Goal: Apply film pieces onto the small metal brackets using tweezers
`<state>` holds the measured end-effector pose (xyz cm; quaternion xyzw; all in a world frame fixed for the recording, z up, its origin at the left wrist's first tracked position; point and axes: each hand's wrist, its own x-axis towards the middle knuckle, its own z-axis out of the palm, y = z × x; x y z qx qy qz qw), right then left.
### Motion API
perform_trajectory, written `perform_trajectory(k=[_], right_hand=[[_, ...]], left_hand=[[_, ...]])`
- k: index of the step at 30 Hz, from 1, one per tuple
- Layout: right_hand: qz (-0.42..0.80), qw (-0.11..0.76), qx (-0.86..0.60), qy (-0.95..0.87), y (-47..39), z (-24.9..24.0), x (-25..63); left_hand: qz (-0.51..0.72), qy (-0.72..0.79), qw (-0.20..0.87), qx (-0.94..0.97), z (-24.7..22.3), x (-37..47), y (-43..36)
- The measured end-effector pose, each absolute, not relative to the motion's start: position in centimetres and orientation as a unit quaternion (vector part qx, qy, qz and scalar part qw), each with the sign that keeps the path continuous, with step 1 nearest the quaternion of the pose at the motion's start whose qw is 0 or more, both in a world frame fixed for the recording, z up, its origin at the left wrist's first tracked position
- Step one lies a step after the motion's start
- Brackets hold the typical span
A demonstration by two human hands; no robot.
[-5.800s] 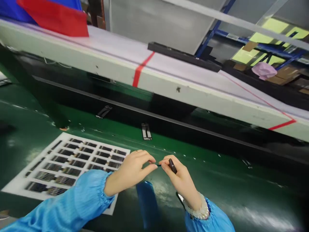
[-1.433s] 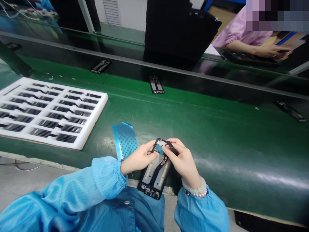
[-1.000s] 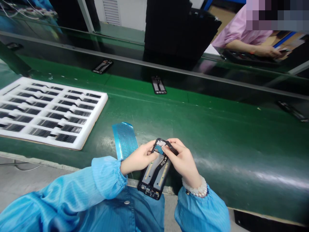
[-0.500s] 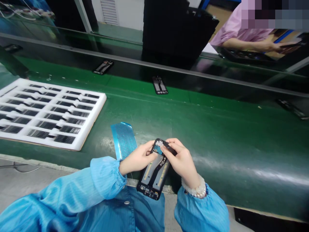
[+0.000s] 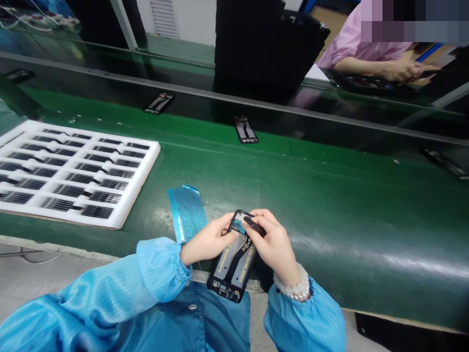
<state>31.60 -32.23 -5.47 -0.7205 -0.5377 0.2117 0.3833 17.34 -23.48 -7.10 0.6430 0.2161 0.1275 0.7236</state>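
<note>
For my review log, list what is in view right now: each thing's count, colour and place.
Phone unit: 1, black and grey, in the hands
Stick-like tool: 1, black, in the right hand
Dotted sheet: 1, blue, behind the left hand
Foam tray: 1, white, left
Tray parts: many, black, in the tray
Phone-like units: 4, dark, along the far strip
Worktop: 1, green, centre
Co-worker's sleeve: 1, pink, top right
Bracelet: 1, whitish, right wrist
Sleeves: 2, blue, foreground
Left hand: 1, bare, phone's left edge
Right hand: 1, bare, phone's right side
</note>
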Motion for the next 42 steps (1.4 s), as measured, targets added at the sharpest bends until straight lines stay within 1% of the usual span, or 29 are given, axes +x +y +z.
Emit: perform_trajectory(k=[11, 15, 18, 23, 25, 27, 29, 32, 35, 42], right_hand=[[0.219, 0.367, -0.728, -0.536, -32.5, -5.2, 31.3], [0.207, 0.37, -0.727, -0.54, -32.6, -4.9, 30.9], [0.177, 0.359, -0.738, -0.543, -32.8, -4.9, 30.3], [0.079, 0.333, -0.784, -0.518, -33.6, -5.2, 28.8], [0.043, 0.354, -0.795, -0.49, -33.8, -5.5, 28.4], [0.033, 0.403, -0.797, -0.449, -33.9, -5.9, 28.2], [0.068, 0.466, -0.781, -0.409, -33.9, -6.4, 28.4], [0.192, 0.521, -0.748, -0.363, -33.8, -6.7, 28.5], [0.27, 0.53, -0.731, -0.334, -33.7, -6.4, 28.4], [0.294, 0.539, -0.711, -0.342, -33.2, -5.6, 28.1]], left_hand=[[0.144, 0.219, 0.727, 0.634, -7.0, 17.4, -23.7], [0.16, 0.255, 0.71, 0.636, -6.8, 17.6, -23.8], [0.177, 0.282, 0.691, 0.641, -7.0, 17.8, -24.0], [0.212, 0.281, 0.696, 0.626, -7.0, 17.8, -24.6], [0.22, 0.28, 0.697, 0.622, -6.7, 17.7, -24.8], [0.22, 0.285, 0.687, 0.631, -6.4, 17.6, -25.0], [0.214, 0.296, 0.666, 0.651, -6.2, 17.5, -25.2], [0.209, 0.312, 0.628, 0.682, -6.0, 17.2, -25.5], [0.205, 0.317, 0.583, 0.72, -5.9, 17.1, -25.6], [0.184, 0.337, 0.475, 0.792, -5.4, 16.8, -25.7]])
